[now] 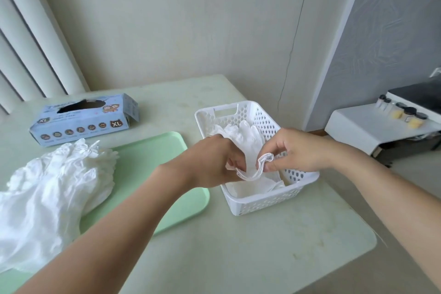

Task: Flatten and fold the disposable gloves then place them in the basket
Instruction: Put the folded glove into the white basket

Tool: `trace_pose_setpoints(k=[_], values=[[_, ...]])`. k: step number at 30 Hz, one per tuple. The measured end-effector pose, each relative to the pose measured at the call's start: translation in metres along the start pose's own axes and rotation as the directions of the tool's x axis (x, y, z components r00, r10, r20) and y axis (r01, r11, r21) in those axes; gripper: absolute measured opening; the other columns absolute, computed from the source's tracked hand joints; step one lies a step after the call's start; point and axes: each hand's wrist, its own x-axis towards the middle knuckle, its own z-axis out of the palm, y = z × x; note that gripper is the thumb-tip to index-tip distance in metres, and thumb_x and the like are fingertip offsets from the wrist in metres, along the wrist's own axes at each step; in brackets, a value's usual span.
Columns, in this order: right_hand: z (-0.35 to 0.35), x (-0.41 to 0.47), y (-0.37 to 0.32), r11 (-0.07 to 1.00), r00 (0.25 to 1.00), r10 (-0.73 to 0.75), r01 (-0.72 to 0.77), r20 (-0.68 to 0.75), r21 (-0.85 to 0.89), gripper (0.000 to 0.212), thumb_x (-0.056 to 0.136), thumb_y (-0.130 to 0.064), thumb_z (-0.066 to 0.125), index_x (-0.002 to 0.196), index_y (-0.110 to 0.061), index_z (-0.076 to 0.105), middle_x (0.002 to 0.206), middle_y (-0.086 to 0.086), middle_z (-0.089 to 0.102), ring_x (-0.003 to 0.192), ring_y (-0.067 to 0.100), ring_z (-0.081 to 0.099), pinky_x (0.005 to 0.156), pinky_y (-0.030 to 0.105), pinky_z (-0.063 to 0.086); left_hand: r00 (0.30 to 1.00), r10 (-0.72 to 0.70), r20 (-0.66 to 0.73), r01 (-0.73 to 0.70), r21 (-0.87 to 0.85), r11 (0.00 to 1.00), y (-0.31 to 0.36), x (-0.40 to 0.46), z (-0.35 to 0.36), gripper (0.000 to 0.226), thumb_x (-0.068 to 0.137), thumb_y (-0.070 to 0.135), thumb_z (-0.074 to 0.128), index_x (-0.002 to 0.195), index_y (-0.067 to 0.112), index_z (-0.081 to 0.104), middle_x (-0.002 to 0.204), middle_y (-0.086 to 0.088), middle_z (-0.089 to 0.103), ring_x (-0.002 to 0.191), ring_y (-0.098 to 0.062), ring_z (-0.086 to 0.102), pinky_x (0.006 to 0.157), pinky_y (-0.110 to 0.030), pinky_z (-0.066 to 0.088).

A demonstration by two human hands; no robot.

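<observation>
Over the basket (262, 200), both hands, left hand (214, 160) and right hand (293, 150), pinch one glove (250, 150) by its cuff; crumpled gloves (57, 188) on the tray (171, 150) remain unfolded.

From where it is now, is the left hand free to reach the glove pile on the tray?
Probably not yet: the left hand pinches a glove over the basket. The pile lies open on the tray, nothing between them.

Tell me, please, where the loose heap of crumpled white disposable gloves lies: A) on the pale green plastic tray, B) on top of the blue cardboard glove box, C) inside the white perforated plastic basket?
A: the heap of crumpled white disposable gloves rests on the pale green plastic tray, left of the white perforated plastic basket.
</observation>
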Motion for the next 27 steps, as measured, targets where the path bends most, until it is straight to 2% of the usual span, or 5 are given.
trace_pose_setpoints(k=[9, 12, 16, 24, 27], values=[[-0.019, 0.009, -0.018, 0.982, 0.891, 0.171, -0.121, 0.421, -0.144, 0.026, 0.088, -0.033, 0.079, 0.113, -0.029, 0.075, 0.104, -0.014, 0.076, 0.102, 0.000, 0.069, 0.094, 0.021, 0.050, 0.855, -0.223, 0.468, 0.157, 0.176, 0.972, 0.035, 0.013, -0.005, 0.024, 0.094, 0.044, 0.058, 0.107, 0.033, 0.075, 0.103, 0.020, 0.074, 0.101, -0.006, 0.069, 0.096, -0.037, 0.055], [-0.023, 0.028, -0.023, 0.995, 0.971, 0.101, -0.100, 0.217, -0.014, 0.019, 0.093, -0.030, 0.073, 0.111, -0.025, 0.077, 0.103, -0.018, 0.076, 0.100, -0.002, 0.069, 0.098, 0.026, 0.052, 0.863, -0.238, 0.445, 0.188, 0.155, 0.970, 0.041, 0.016, -0.011, 0.028, 0.099, 0.046, 0.055, 0.113, 0.031, 0.073, 0.109, 0.016, 0.071, 0.106, -0.010, 0.066, 0.099, -0.037, 0.052], [-0.006, 0.068, -0.021, 0.967, 0.996, 0.085, -0.081, 0.007, -0.241, 0.009, 0.082, -0.021, 0.081, 0.087, -0.024, 0.073, 0.069, -0.027, 0.064, 0.068, -0.011, 0.059, 0.068, 0.023, 0.043, 0.938, -0.291, 0.191, 0.208, 0.361, 0.909, 0.043, 0.024, -0.011, 0.041, 0.097, 0.057, 0.056, 0.105, 0.018, 0.070, 0.089, 0.007, 0.060, 0.089, -0.021, 0.063, 0.079, -0.036, 0.051], [0.012, 0.089, -0.012, 0.910, 0.984, 0.176, -0.168, -0.012, -0.378, 0.110, 0.053, -0.030, 0.099, 0.146, -0.026, 0.039, 0.154, -0.010, 0.030, 0.140, 0.019, 0.041, 0.109, 0.043, 0.042, 0.902, -0.403, 0.156, 0.252, 0.569, 0.783, 0.040, 0.030, 0.004, 0.048, 0.080, 0.055, 0.078, 0.111, 0.022, 0.063, 0.078, 0.007, 0.042, 0.085, -0.022, 0.052, 0.076, -0.032, 0.040], [0.010, 0.073, -0.017, 0.895, 0.987, 0.144, -0.159, -0.069, -0.416, 0.114, 0.053, -0.035, 0.098, 0.148, -0.031, 0.037, 0.158, -0.014, 0.024, 0.144, 0.017, 0.034, 0.112, 0.044, 0.040, 0.872, -0.451, 0.188, 0.226, 0.664, 0.713, 0.036, 0.035, 0.010, 0.059, 0.078, 0.063, 0.073, 0.113, 0.017, 0.063, 0.092, 0.004, 0.058, 0.104, -0.024, 0.061, 0.113, -0.045, 0.032]])
